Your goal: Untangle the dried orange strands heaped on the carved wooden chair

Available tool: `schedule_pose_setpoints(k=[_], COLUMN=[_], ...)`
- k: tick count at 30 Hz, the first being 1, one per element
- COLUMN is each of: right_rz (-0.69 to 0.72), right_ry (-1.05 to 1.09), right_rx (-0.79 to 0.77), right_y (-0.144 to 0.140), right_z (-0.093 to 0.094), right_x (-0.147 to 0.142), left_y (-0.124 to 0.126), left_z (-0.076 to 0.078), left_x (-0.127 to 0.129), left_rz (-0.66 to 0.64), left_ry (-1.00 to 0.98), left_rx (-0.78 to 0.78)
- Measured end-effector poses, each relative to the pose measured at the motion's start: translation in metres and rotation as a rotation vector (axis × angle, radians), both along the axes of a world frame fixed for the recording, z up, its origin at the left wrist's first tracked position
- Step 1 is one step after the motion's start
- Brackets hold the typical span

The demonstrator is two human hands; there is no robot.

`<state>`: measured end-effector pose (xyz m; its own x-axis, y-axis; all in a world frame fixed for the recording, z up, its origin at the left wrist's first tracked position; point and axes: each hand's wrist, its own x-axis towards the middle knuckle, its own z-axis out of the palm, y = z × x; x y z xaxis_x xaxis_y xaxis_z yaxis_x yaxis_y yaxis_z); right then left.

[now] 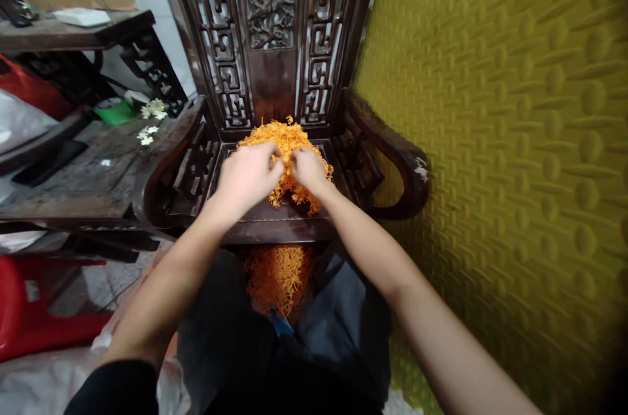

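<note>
While heaped, strands [287, 137] in both hands [248, 174] [309, 169]

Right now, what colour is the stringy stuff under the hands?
Bright orange. The stringy pile on the dark carved chair seat shows best in the head view.

Bearing a heap of orange strands [287, 140] on the seat [275, 215] of a dark carved wooden chair [269, 29]. Carrying small white flowers [153, 108], a green dish [114, 112] and a flat black object [49, 163] on the worn worktop [88, 186] just beside it.
</note>
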<state>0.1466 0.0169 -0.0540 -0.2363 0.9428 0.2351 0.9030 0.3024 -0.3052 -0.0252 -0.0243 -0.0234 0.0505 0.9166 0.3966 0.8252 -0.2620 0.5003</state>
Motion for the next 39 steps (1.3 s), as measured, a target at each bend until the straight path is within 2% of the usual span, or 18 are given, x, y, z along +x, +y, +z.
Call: schedule_pose_setpoints(k=[3, 5, 8, 10, 12, 15, 18, 21, 24, 27, 28, 30, 32, 33, 36, 39], right_rz=[0.015, 0.047, 0.099, 0.120, 0.165, 0.238, 0.161, 0.066, -0.017, -0.097, -0.114, -0.107, -0.008, 0.068, 0.298, 0.397], right_ry=[0.284, 0.475, 0.644, 0.684, 0.642, 0.381, 0.103, 0.004, -0.004, -0.016, -0.015, -0.011, -0.020, -0.032, -0.080, -0.152], right_rx=[0.146, 0.209, 0.207, 0.171, 0.107, -0.004, -0.024, 0.027, 0.048, 0.007, 0.009, 0.056, 0.119, 0.136, 0.087, -0.068], right_y=[0.004, 0.005, 0.007, 0.008, 0.009, 0.012, 0.019, 0.029, 0.039, 0.041, 0.039, 0.033, 0.024, 0.020, 0.012, 0.013], right_z=[0.000, -0.001, -0.003, -0.005, -0.010, -0.021, -0.031, -0.037, -0.037, -0.032, -0.029, -0.022, -0.015, -0.012, -0.014, -0.025], right_x=[0.008, 0.014, 0.022, 0.028, 0.034, 0.040, 0.044, 0.046, 0.047, 0.043, 0.040, 0.029, 0.015, 0.009, -0.005, -0.009], left_y=[0.021, 0.036, 0.055, 0.065, 0.072, 0.079, 0.082, 0.083, 0.084, 0.084, 0.083, 0.079, 0.075, 0.074, 0.071, 0.068], left_z=[-0.009, -0.023, -0.043, -0.050, -0.051, -0.045, -0.035, -0.027, -0.025, -0.033, -0.038, -0.051, -0.065, -0.070, -0.073, -0.058], left_x=[0.022, 0.036, 0.044, 0.041, 0.035, 0.028, 0.022, 0.016, 0.007, -0.007, -0.012, -0.021, -0.025, -0.027, -0.028, -0.031], left_rz=[-0.137, -0.179, -0.118, -0.054, -0.011, 0.003, 0.065, 0.129, 0.110, 0.178, 0.207, 0.213, 0.175, 0.157, 0.172, 0.192], left_ry=[0.186, 0.182, 0.093, 0.000, -0.118, -0.280, -0.414, -0.458, -0.432, -0.281, -0.192, -0.002, 0.138, 0.176, 0.205, 0.203], left_rx=[-0.205, -0.265, -0.231, -0.183, -0.118, 0.039, 0.206, 0.258, 0.190, 0.137, 0.079, -0.141, -0.364, -0.425, -0.414, -0.332])
